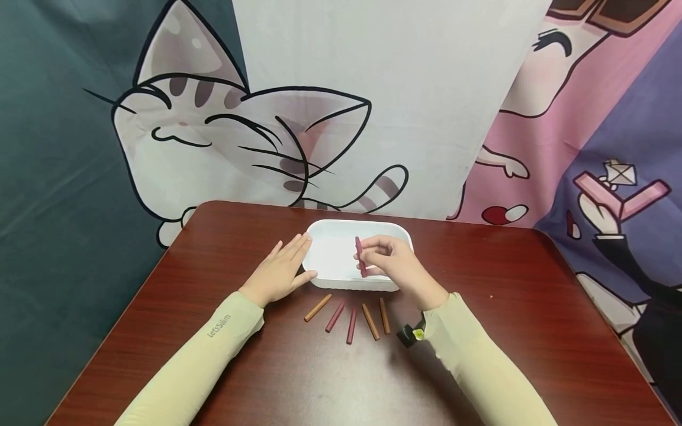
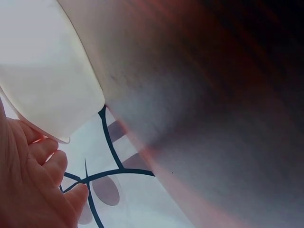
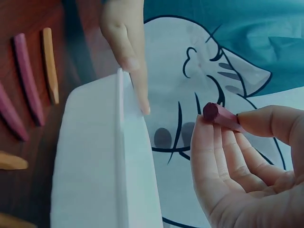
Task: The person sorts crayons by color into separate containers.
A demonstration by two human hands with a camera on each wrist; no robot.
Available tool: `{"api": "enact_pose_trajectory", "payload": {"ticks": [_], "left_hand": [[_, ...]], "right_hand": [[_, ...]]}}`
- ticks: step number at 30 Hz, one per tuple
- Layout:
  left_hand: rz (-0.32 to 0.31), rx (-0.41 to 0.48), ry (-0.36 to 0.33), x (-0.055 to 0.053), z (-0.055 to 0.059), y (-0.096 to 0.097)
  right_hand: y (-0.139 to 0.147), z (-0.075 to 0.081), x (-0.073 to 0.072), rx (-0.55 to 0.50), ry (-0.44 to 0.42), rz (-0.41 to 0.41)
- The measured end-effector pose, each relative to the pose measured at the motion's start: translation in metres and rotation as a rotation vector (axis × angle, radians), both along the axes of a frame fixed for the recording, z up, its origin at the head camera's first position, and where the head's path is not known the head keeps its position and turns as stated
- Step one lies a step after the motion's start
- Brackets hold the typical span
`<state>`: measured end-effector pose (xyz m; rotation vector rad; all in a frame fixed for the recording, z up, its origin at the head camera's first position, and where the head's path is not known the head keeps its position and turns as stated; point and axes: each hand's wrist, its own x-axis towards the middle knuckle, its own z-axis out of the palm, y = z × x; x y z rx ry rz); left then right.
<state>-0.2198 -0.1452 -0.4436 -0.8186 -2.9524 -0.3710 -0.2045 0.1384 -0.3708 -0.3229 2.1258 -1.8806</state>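
In the head view my right hand (image 1: 393, 260) pinches a dark red six-sided stick (image 1: 360, 258) between thumb and fingertips, upright over the white tray (image 1: 351, 284). The right wrist view shows the stick's flat six-sided end, with the thumb on one side and the fingers on the other. My left hand (image 1: 277, 270) has its fingers extended and touches the tray's left rim. On the table before the tray lie three brown sticks (image 1: 318, 307) and two dark red sticks (image 1: 351, 326), spread in a loose fan and apart from each other.
The tray stands on a dark red-brown wooden table (image 1: 256, 367), near its far edge. Behind it hangs a cloth with cartoon cats (image 1: 213, 136). A black strap device (image 1: 411, 335) sits at my right wrist, and a dark shape (image 1: 658, 337) shows at the far right.
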Motion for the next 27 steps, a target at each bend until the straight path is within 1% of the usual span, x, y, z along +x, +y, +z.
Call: {"api": "enact_pose_trajectory", "payload": {"ticks": [6,12,15,20,23,25,27], "left_hand": [[0.007,0.001,-0.012,0.0,0.0,0.0],[0.008,0.0,-0.016,-0.001,-0.001,0.0],[0.007,0.001,-0.015,-0.001,-0.001,0.001],[0.004,0.0,-0.026,-0.001,-0.001,0.002],[0.005,-0.005,-0.023,-0.001,-0.001,0.002],[0.006,-0.005,-0.02,-0.001,0.0,0.002],[0.009,-0.004,-0.016,-0.001,0.0,0.001]], "right_hand": [[-0.021,0.005,-0.026,-0.036,-0.054,-0.027],[-0.045,0.004,-0.049,-0.004,-0.141,-0.05],[-0.053,-0.001,-0.059,0.02,-0.201,-0.06],[-0.061,-0.016,-0.074,0.065,-0.292,-0.12],[-0.064,-0.024,-0.08,0.115,-0.338,-0.144],[-0.068,-0.027,-0.081,0.161,-0.36,-0.145],[-0.072,-0.028,-0.082,0.181,-0.37,-0.139]]}}
